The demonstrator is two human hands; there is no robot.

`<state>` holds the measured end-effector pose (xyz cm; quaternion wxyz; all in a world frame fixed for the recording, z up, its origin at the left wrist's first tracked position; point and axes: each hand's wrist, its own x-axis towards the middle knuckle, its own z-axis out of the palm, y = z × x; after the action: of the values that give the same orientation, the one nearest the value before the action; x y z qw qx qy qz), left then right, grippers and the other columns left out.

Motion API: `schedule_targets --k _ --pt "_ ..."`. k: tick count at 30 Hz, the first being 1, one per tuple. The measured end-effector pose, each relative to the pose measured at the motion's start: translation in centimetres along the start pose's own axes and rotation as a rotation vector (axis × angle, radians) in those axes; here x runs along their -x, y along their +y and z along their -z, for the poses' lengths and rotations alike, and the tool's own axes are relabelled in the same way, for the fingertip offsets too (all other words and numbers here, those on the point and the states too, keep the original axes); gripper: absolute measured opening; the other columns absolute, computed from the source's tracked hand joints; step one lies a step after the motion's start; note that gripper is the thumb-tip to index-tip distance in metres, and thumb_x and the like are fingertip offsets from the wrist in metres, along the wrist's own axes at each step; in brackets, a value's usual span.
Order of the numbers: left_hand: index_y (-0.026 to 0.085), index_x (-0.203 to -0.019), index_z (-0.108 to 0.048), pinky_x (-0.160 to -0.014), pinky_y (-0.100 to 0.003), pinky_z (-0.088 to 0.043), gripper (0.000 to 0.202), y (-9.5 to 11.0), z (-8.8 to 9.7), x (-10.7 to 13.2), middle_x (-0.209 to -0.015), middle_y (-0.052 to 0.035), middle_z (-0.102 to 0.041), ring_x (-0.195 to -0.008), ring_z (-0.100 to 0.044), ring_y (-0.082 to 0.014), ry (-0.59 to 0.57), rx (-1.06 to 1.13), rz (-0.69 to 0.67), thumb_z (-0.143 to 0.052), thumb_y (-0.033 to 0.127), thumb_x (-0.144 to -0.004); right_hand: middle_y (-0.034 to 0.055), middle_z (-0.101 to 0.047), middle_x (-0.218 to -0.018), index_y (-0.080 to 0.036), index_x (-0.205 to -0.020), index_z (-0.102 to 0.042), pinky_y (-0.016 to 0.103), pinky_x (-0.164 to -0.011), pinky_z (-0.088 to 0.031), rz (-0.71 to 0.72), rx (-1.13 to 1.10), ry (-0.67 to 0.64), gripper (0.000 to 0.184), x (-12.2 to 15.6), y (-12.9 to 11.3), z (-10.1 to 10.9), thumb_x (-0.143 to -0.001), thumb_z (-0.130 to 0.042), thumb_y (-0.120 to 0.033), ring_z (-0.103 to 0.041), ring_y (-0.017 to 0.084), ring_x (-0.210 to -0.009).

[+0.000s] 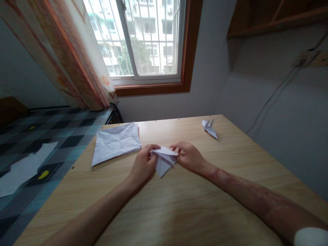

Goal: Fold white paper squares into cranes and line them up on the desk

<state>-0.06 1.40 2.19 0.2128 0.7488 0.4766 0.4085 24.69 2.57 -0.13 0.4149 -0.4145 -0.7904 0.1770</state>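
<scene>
A partly folded sheet of white paper [164, 160] is held between my two hands just above the middle of the wooden table. My left hand [145, 160] pinches its left edge between thumb and fingers. At its right corner, my right hand [189, 156] has the paper's tip between thumb and fingertips. One flap lies across the top, and a point hangs down toward me. Farther back on the right stands a folded paper crane [210, 128]. To the left of my left hand lies a stack of creased white paper sheets [116, 141].
The wooden table [205, 208] reaches to the wall below a barred window [153, 44]. On the left is a bed with a checked cover [69, 136], where torn white paper [25, 171] lies. A cable [271, 95] runs down the right wall from a socket [306, 58].
</scene>
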Motion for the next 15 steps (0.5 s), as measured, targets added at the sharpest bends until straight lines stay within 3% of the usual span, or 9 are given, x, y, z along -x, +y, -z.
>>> schedule_targets --k 3,6,8,11,15 --pt "0.022 -0.107 -0.077 -0.072 -0.03 -0.058 0.024 -0.2 0.2 0.1 -0.106 -0.0057 -0.078 -0.091 -0.072 -0.0211 -0.021 -0.018 -0.019 -0.058 0.018 -0.092 0.0045 -0.083 -0.108 -0.028 -0.116 -0.085 0.037 -0.089 -0.058 0.08 0.072 0.01 0.038 0.0 0.4 0.4 -0.091 -0.068 -0.006 -0.076 0.023 -0.095" --pt "0.023 -0.103 -0.077 -0.071 -0.03 -0.057 0.022 -0.6 0.5 0.2 -0.116 -0.0063 -0.076 -0.085 -0.071 -0.0188 -0.063 -0.116 -0.063 -0.064 0.017 -0.087 0.0057 -0.083 -0.111 -0.028 -0.114 -0.087 0.041 -0.092 -0.056 0.175 0.177 0.034 0.035 0.0 0.8 0.7 -0.092 -0.069 -0.007 -0.074 0.026 -0.099" --pt "0.024 -0.103 -0.077 -0.078 -0.034 -0.06 0.024 -1.0 0.8 0.1 -0.124 -0.0067 -0.074 -0.088 -0.072 -0.0202 -0.091 -0.217 -0.125 -0.067 0.015 -0.083 0.0057 -0.083 -0.116 -0.029 -0.116 -0.085 0.043 -0.095 -0.055 0.249 0.228 -0.02 0.034 0.0 0.9 1.0 -0.093 -0.069 -0.009 -0.072 0.026 -0.1" --pt "0.025 -0.105 -0.076 -0.097 -0.045 -0.059 0.028 -1.6 1.2 -0.3 -0.124 -0.0075 -0.076 -0.107 -0.073 -0.0282 -0.161 -0.334 -0.293 -0.067 0.012 -0.082 0.0056 -0.081 -0.123 -0.029 -0.12 -0.082 0.044 -0.099 -0.054 0.324 0.257 -0.135 0.034 0.1 0.7 1.2 -0.095 -0.07 -0.011 -0.071 0.026 -0.103" --pt "0.026 -0.11 -0.076 -0.096 -0.044 -0.058 0.033 -1.6 1.9 -0.7 -0.119 -0.0077 -0.079 -0.11 -0.073 -0.0296 -0.3 -0.334 -0.409 -0.063 0.012 -0.083 0.0065 -0.081 -0.119 -0.026 -0.118 -0.081 0.044 -0.101 -0.056 0.349 0.226 -0.215 0.031 0.2 0.1 1.5 -0.09 -0.075 -0.015 -0.072 0.028 -0.106"
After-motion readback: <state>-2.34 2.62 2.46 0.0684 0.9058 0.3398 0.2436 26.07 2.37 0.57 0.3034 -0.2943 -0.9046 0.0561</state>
